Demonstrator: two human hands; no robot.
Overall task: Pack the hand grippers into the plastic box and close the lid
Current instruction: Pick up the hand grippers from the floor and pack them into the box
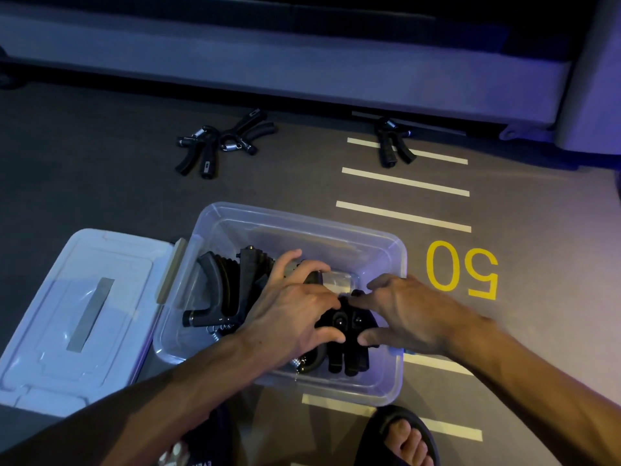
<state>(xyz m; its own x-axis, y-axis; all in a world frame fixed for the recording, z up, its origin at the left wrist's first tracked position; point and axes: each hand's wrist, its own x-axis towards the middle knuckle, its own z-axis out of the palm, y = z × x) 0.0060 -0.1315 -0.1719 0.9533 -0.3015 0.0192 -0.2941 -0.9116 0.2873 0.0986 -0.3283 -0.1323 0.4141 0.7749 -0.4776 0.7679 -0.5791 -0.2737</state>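
A clear plastic box (389, 250) stands on the floor in front of me, holding several black hand grippers (228, 290). Both my hands are inside it. My left hand (295, 314) and my right hand (406, 311) press together on one black hand gripper (349, 344) near the box's front wall, fingers curled around its top. The box's lid (77, 317) lies flat on the floor to the left of the box. Two more hand grippers (221, 142) lie tangled on the floor beyond the box, and a single one (391, 142) lies further right.
A pale bench or sofa base (268, 62) runs across the far side. White floor stripes (403, 183) and a yellow "50" (460, 267) mark the grey floor to the right. My sandalled foot (400, 438) rests just below the box.
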